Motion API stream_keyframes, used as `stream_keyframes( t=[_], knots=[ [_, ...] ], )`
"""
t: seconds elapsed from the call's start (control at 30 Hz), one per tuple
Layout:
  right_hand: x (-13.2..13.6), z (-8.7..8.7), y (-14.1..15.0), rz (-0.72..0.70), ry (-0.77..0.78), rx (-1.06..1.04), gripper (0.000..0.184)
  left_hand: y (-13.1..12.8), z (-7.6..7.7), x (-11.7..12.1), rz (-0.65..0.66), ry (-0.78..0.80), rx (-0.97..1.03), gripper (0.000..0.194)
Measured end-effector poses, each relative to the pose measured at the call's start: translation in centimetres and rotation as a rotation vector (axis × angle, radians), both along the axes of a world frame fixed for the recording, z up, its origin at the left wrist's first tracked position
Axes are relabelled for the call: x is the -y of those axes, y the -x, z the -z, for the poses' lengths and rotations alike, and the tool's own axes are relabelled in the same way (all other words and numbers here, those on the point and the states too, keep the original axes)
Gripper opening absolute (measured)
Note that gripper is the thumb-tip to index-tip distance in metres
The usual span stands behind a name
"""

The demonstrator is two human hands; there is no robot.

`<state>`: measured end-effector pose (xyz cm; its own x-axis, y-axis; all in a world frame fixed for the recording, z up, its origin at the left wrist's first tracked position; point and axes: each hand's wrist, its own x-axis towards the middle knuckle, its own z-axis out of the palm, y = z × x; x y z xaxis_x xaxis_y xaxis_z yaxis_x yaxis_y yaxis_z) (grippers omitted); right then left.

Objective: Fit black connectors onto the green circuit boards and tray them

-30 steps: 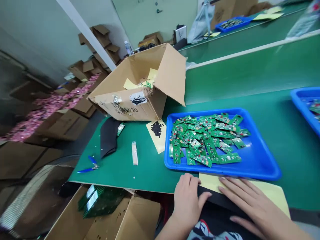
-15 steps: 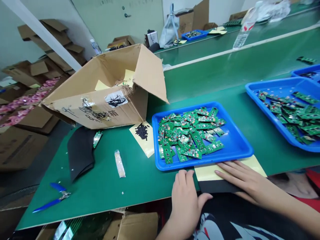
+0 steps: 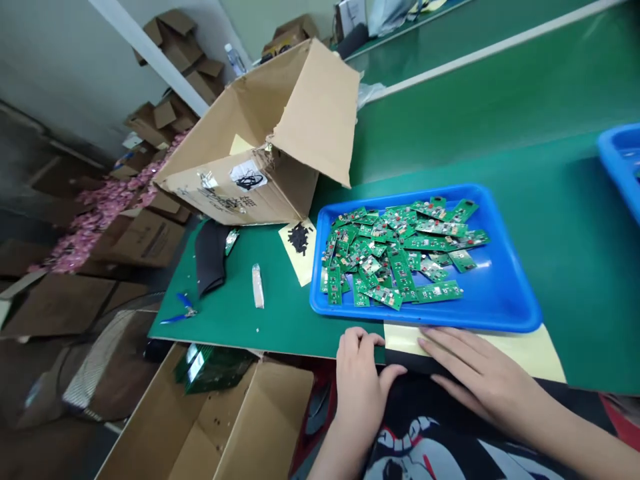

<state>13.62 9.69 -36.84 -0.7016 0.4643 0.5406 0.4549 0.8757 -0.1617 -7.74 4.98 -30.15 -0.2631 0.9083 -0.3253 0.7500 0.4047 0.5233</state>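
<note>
My left hand (image 3: 359,377) rests at the front edge of the green table (image 3: 300,323), fingers slightly bent and thumb apart, with nothing visible in it. Fingers outstretched, my right hand (image 3: 475,367) lies flat across a yellow sheet (image 3: 527,347) and a black strip (image 3: 407,361) along the table edge. Its palm hides part of both. Just beyond my hands, the blue tray (image 3: 510,293) overlaps the yellow sheet. Many small green circuit boards (image 3: 400,267) are heaped in the tray, mostly on its left side.
A large open cardboard box (image 3: 285,190) stands behind left. Small black pieces (image 3: 299,238) lie on yellow paper. Farther left are a wrapped white strip (image 3: 257,287), black foam sheets (image 3: 210,257) and blue-handled cutters (image 3: 185,310). An open carton (image 3: 270,413) sits below the table edge.
The view has swung left and down, showing more of the carton below and less of the second blue tray. Both hands stay near the front edge; less of the black strip shows.
</note>
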Motion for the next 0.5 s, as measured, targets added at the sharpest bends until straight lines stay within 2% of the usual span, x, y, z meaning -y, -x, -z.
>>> stream_keyframes(
  t=[0.17, 0.4, 0.5],
  knots=[
    [-0.7, -0.2, 3.0, -0.064, 0.077, -0.120, 0.025, -0.4, -0.8, -0.4, -0.214, 0.079, 0.237, 0.032],
    [-1.1, -0.5, 4.6, -0.099, 0.137, -0.181, 0.022, 1.0, -0.1, 0.1, -0.286, 0.131, 0.518, 0.016],
    [-1.2, -0.6, 4.7, -0.086, 0.139, -0.179, 0.020, 1.3, 0.5, 0.4, -0.307, 0.098, 0.636, 0.017]
  ],
)
